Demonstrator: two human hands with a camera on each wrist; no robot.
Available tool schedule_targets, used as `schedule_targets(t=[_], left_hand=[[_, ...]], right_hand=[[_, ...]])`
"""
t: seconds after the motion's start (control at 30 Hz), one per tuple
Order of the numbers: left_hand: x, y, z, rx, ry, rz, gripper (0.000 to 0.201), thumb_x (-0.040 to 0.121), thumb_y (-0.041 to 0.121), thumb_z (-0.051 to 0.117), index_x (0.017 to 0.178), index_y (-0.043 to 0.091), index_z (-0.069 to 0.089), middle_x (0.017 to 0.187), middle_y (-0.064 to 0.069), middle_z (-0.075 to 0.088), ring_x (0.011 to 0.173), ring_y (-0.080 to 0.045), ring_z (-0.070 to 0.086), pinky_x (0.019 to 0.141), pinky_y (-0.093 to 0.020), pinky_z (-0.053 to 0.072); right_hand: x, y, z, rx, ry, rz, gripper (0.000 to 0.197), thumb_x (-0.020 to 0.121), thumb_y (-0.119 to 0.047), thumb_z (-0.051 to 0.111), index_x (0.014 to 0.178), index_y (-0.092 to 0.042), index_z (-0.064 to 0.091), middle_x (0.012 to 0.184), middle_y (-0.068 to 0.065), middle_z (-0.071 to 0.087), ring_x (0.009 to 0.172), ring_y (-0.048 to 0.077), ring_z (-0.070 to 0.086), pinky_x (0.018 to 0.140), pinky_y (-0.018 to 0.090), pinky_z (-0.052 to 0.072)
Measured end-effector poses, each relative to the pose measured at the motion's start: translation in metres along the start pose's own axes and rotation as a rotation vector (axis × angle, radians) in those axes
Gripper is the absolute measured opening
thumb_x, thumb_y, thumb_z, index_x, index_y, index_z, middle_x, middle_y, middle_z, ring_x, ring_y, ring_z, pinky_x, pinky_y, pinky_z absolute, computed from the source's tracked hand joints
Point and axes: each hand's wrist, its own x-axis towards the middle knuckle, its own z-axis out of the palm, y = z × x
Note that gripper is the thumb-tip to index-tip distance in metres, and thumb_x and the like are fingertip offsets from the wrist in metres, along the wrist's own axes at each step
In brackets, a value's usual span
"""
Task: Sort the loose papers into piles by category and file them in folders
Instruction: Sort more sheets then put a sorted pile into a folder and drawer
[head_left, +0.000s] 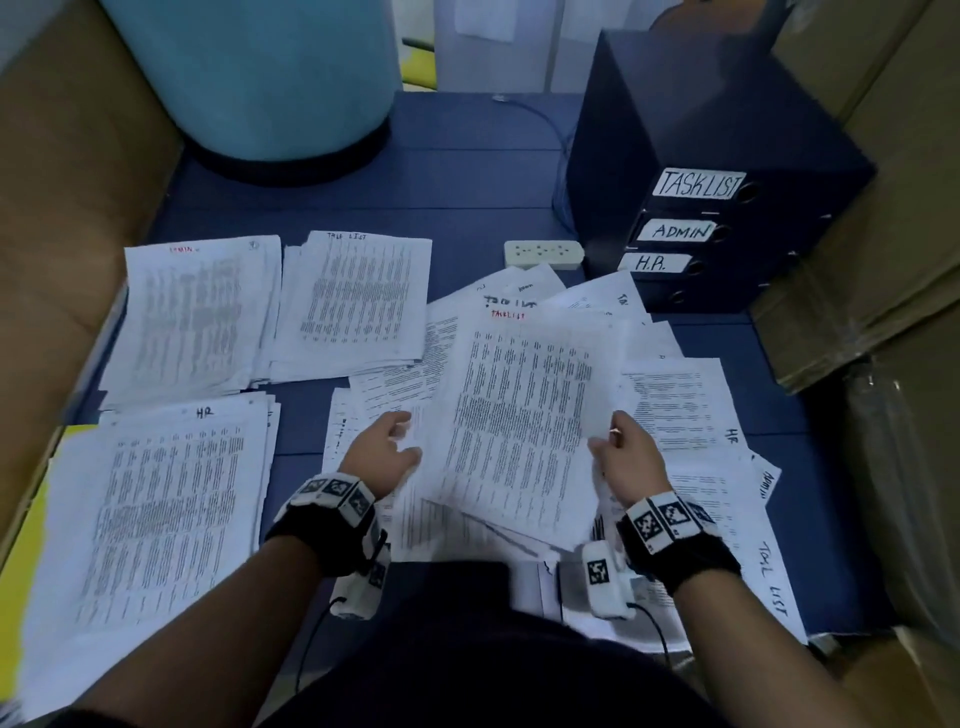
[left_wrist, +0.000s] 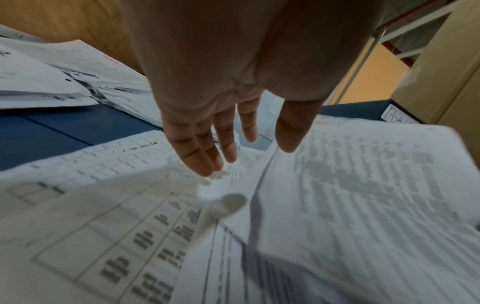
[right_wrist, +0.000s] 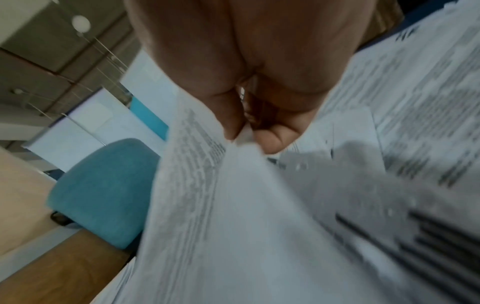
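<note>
On the dark blue desk (head_left: 467, 171), three sorted piles sit toward the left edge: a white paper stack headed "ADMIN" in red (head_left: 197, 317) at the far left, a white stack headed "HR" (head_left: 156, 519) nearer the front-left corner, and a white stack headed "TASK LIST" (head_left: 358, 301) just right of the ADMIN one. The left hand (head_left: 382, 452) hangs over the loose papers with fingers (left_wrist: 205, 148) straight and spread, gripping nothing. Beside it, a printed white sheet headed "TASKLIST" in red (head_left: 519, 415) is lifted above the scattered unsorted white papers (head_left: 685, 410) mid-desk. The right hand (head_left: 626, 457) pinches that sheet's right edge between thumb and fingertips (right_wrist: 272, 139). At the far right edge stand dark navy box folders labelled "TASKLIST", "ADMIN" and "H.R." (head_left: 696, 208), with a white power strip (head_left: 543, 253) just left of them.
</note>
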Motion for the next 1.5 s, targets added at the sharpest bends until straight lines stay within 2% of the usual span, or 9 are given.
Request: schedule_targets(t=[0.13, 0.4, 0.47, 0.6, 0.73, 0.83, 0.97, 1.23, 1.5], left_hand=[[-0.004, 0.017, -0.010, -0.245, -0.083, 0.033, 0.053, 0.092, 0.016, 0.061, 0.139, 0.022, 0.039, 0.127, 0.000, 0.054, 0.104, -0.017, 0.059, 0.086, -0.031, 0.048], [-0.015, 0.040, -0.015, -0.517, -0.060, 0.104, 0.034, 0.095, -0.002, 0.047, 0.124, 0.013, 0.058, 0.099, -0.004, 0.071, 0.060, -0.003, 0.064, 0.048, -0.013, 0.043], [-0.019, 0.045, -0.017, -0.544, -0.006, 0.120, 0.030, 0.096, -0.003, 0.046, 0.120, 0.010, 0.058, 0.089, -0.006, 0.069, 0.045, -0.001, 0.057, 0.039, -0.014, 0.037], [-0.025, 0.043, -0.024, -0.648, 0.000, 0.104, 0.026, 0.092, 0.005, 0.055, 0.110, 0.021, 0.064, 0.100, -0.008, 0.073, 0.087, -0.027, 0.069, 0.076, -0.036, 0.055], [-0.032, 0.042, -0.029, -0.681, -0.025, 0.110, 0.033, 0.082, 0.021, 0.059, 0.115, 0.025, 0.064, 0.120, -0.004, 0.067, 0.114, -0.028, 0.061, 0.102, -0.053, 0.043], [-0.035, 0.043, -0.031, -0.694, -0.012, 0.115, 0.032, 0.082, 0.021, 0.058, 0.113, 0.026, 0.064, 0.120, -0.004, 0.067, 0.114, -0.027, 0.061, 0.103, -0.054, 0.042], [-0.037, 0.045, -0.034, -0.689, 0.019, 0.120, 0.032, 0.082, 0.018, 0.056, 0.110, 0.031, 0.065, 0.119, -0.002, 0.068, 0.112, -0.026, 0.062, 0.101, -0.054, 0.043], [-0.034, 0.049, -0.042, -0.691, 0.121, 0.080, 0.033, 0.095, -0.002, 0.048, 0.114, 0.022, 0.061, 0.114, -0.005, 0.068, 0.105, -0.027, 0.065, 0.098, -0.051, 0.047], [-0.030, 0.047, -0.043, -0.678, 0.144, 0.064, 0.031, 0.095, 0.003, 0.050, 0.107, 0.028, 0.064, 0.110, -0.004, 0.070, 0.101, -0.025, 0.067, 0.094, -0.050, 0.050]], right_hand=[[-0.005, -0.003, -0.019, 0.147, -0.018, -0.065, 0.013, 0.093, -0.006, 0.057, 0.091, -0.018, 0.061, 0.087, 0.007, 0.069, 0.082, 0.025, 0.063, 0.080, 0.038, 0.049], [-0.007, -0.027, -0.014, 0.439, -0.042, -0.045, 0.013, 0.094, 0.007, 0.052, 0.089, -0.005, 0.055, 0.072, 0.001, 0.065, 0.062, 0.007, 0.061, 0.062, 0.019, 0.049], [-0.006, -0.029, -0.010, 0.438, -0.056, -0.049, 0.009, 0.090, 0.001, 0.061, 0.088, -0.005, 0.056, 0.076, 0.009, 0.063, 0.068, 0.016, 0.061, 0.070, 0.028, 0.053], [-0.008, -0.032, -0.002, 0.485, -0.075, -0.071, 0.013, 0.088, 0.008, 0.061, 0.091, 0.011, 0.049, 0.077, 0.015, 0.040, 0.059, 0.018, 0.044, 0.054, 0.020, 0.045], [-0.011, -0.038, -0.001, 0.501, -0.051, -0.081, 0.023, 0.093, 0.000, 0.059, 0.083, 0.016, 0.044, 0.062, 0.011, 0.027, 0.036, 0.011, 0.025, 0.036, 0.016, 0.028], [-0.016, -0.046, -0.003, 0.494, -0.057, -0.055, 0.022, 0.097, -0.007, 0.055, 0.076, -0.001, 0.058, 0.047, -0.002, 0.052, 0.042, 0.010, 0.046, 0.044, 0.020, 0.039], [-0.011, -0.042, -0.005, 0.468, -0.048, -0.031, 0.022, 0.098, -0.016, 0.056, 0.080, -0.011, 0.068, 0.060, -0.002, 0.064, 0.057, 0.017, 0.055, 0.058, 0.029, 0.044], [-0.003, -0.028, -0.045, 0.595, 0.368, 0.036, 0.037, 0.099, -0.021, 0.053, 0.064, -0.017, 0.042, 0.035, -0.008, 0.039, 0.034, 0.011, 0.037, 0.045, 0.022, 0.032], [-0.005, -0.031, -0.049, 0.618, 0.304, -0.006, 0.034, 0.100, -0.022, 0.054, 0.068, -0.012, 0.046, 0.045, 0.000, 0.037, 0.036, 0.013, 0.034, 0.045, 0.025, 0.030]])
